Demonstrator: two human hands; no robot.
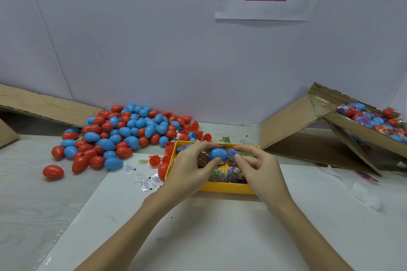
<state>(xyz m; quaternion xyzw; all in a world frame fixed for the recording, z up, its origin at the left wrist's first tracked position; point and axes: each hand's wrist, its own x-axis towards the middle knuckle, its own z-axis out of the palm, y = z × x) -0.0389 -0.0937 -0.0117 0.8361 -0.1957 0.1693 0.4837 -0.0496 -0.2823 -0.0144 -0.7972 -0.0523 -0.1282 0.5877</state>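
Blue egg (218,153): held just above the yellow tray (226,189), long axis lying left to right.
Left hand (191,167): grip pinching the egg from its left side.
Right hand (259,165): grip pinching a printed sleeve (233,156) at the egg's right end.
Likely next: the sleeve slides leftward along that axis.

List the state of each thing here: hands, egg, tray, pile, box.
Blue egg, closed, held over the tray.
Left hand, grips the egg.
Right hand, pinches a wrapper at the egg's end.
Tray, holds wrappers.
Egg pile, loose on the table.
Box, tipped, holding wrapped eggs.
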